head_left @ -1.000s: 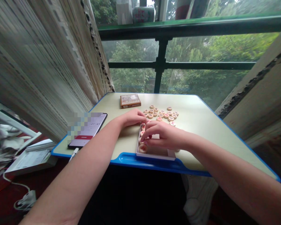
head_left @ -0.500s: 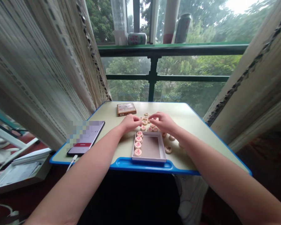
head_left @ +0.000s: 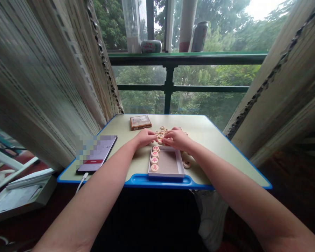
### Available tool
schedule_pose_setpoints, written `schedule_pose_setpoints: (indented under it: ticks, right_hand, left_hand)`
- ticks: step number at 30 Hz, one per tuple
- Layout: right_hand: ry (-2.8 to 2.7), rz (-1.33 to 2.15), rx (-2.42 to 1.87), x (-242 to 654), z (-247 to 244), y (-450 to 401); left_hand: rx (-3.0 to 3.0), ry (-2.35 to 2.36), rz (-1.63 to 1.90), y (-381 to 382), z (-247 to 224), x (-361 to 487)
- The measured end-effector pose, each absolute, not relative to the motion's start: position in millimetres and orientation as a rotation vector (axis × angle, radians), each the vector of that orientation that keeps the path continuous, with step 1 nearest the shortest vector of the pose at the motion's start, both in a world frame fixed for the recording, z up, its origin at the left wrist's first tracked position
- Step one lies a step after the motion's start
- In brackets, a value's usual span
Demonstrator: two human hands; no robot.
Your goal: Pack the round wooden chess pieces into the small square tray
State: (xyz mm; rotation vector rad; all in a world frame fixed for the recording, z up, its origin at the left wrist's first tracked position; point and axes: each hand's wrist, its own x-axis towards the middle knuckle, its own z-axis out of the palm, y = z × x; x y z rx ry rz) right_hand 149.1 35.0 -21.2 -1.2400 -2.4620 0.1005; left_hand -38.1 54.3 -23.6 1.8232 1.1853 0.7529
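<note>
Both my hands reach over a cluster of round wooden xiangqi pieces [head_left: 161, 137] in the middle of the table. My left hand [head_left: 145, 137] is closed at the cluster's left side; what its fingertips hold, if anything, is hidden. At the right side, my right hand [head_left: 178, 138] has thumb and fingers closed around a red-marked piece, partly hidden by the fingers. Just in front of the hands is a shallow white box tray [head_left: 184, 170]. A column of red-marked pieces [head_left: 154, 160] lines its left side, with its right part bare.
One dark-marked piece [head_left: 187, 164] lies right of the tray. A brown patterned box [head_left: 141, 122] sits at the back left. A phone [head_left: 98, 154] with a white cable [head_left: 82, 182] rests at left. Blue edging [head_left: 160, 181] bounds the table; curtains [head_left: 105, 70] flank the window.
My right hand has shifted left and closed in over the red-marked pieces. My left hand stays at the cluster's left side. The view has shifted slightly. The pieces in the tray look unchanged.
</note>
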Motion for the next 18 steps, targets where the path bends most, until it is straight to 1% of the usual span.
schedule_pose_setpoints:
  ticks: [4, 9, 18]
  right_hand:
    - [-2.357, 0.131, -1.342, 147.3, -24.5, 36.3]
    - [-2.358, 0.235, -1.379, 143.1, -23.3, 37.2]
    - [-2.28, 0.231, -1.428, 140.5, -19.5, 33.9]
  left_hand:
    - [1.806, 1.158, 0.763, 53.0, -22.0, -38.0]
    - [1.812, 1.164, 0.761, 53.3, -21.6, -38.2]
    - [1.82, 1.177, 0.762, 55.9, -23.2, -38.5]
